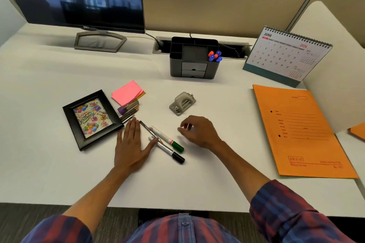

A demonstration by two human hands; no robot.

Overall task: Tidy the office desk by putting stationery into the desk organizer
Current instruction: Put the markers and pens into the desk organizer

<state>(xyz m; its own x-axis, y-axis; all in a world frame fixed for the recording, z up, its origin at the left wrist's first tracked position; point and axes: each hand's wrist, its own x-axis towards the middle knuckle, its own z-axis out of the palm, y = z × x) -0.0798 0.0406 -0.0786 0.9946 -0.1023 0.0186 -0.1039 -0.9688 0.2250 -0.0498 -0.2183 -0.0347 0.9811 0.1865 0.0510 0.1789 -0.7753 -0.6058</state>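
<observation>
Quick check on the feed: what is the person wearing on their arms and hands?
Both hands, left and right, are bare: no gloves, rings or watch visible. The sleeves are a blue-and-red plaid shirt, pushed up near the elbows, leaving the forearms uncovered.

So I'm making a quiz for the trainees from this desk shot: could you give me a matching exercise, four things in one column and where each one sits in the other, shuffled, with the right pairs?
Things:
1. blue and orange pens
2. hole punch
3. pink sticky notes
4. orange folder

Places:
A. between the desk organizer and the right hand
B. below the desk calendar, at the right side of the desk
C. standing in the organizer's right compartment
D. just behind the picture frame, left of centre

Pairs: 1-C, 2-A, 3-D, 4-B
</observation>
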